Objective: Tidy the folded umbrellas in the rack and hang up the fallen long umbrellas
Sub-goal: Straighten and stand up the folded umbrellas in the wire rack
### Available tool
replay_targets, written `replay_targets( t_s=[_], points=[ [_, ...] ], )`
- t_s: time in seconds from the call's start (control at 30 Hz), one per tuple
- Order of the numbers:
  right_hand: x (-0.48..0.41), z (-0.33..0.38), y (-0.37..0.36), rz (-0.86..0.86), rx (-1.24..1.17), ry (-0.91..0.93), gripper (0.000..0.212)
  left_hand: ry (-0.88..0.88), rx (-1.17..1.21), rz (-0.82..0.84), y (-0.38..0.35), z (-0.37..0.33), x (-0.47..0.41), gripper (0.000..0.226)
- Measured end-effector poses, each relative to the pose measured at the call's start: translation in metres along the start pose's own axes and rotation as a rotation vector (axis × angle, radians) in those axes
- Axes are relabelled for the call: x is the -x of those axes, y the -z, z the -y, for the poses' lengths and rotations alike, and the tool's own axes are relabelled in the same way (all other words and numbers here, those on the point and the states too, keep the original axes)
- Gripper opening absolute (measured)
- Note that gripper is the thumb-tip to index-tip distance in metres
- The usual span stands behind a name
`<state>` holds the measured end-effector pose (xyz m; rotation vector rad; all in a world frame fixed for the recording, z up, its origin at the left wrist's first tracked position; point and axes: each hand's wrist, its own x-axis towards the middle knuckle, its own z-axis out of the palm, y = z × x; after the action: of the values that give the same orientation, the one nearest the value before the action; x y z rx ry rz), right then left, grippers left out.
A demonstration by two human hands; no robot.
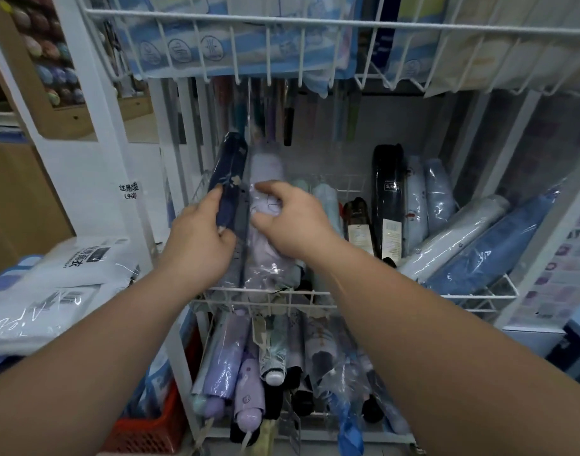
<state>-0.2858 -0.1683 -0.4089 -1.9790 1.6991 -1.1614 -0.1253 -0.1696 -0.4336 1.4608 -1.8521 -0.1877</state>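
Down at the middle wire basket (262, 296) of the white rack, I have both arms stretched forward over its front rail. My left hand (200, 238) is closed around the lower part of a navy folded umbrella (229, 179) with a pale flower print; the thumb lies along its near side and the fingers wrap round the back, and the umbrella stands tilted at the left end of the basket. My right hand (292, 218) rests on a lilac folded umbrella (265, 232) in a clear plastic sleeve, just beside the navy one and touching it. The fingers are curled and spread over the sleeve, thumb out toward the left; whether they truly clamp it or only press on it I cannot tell.

Further right in the same basket stand pale green folded umbrellas (325, 195), a brown one (357, 218), a tall black one (387, 192) and two light blue-grey ones (426, 195). A grey folded umbrella (456, 235) and a blue one (499, 238) lie slanted against the right end.

Below, the lower basket (315, 432) holds more sleeved folded umbrellas, lilac, black and blue, handles toward me. Behind the middle basket, long umbrellas (288, 116) hang in shadow.
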Motion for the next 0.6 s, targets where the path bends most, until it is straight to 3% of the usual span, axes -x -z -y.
replay_targets(
  t_s=[0.1,0.23,0.33,0.47,0.6],
  points=[
    [0.011,-0.019,0.043,-0.074,-0.037,-0.032,0.050,-0.076,0.032,0.021,-0.006,-0.028,-0.002,0.068],
    [0.031,-0.059,0.090,-0.078,0.096,-0.127,0.051,-0.073,0.085,0.087,-0.028,-0.059,0.000,0.064],
    [0.042,-0.086,0.097,-0.026,0.228,-0.148,0.054,-0.034,0.060,0.128,-0.048,-0.074,0.004,0.063],
    [0.044,-0.100,0.093,-0.073,0.210,-0.211,0.055,-0.022,0.027,0.159,-0.063,-0.079,0.010,0.057],
    [0.033,-0.103,0.087,-0.011,0.230,-0.255,0.052,-0.001,-0.010,0.174,-0.059,-0.077,0.007,0.055]
  ],
)
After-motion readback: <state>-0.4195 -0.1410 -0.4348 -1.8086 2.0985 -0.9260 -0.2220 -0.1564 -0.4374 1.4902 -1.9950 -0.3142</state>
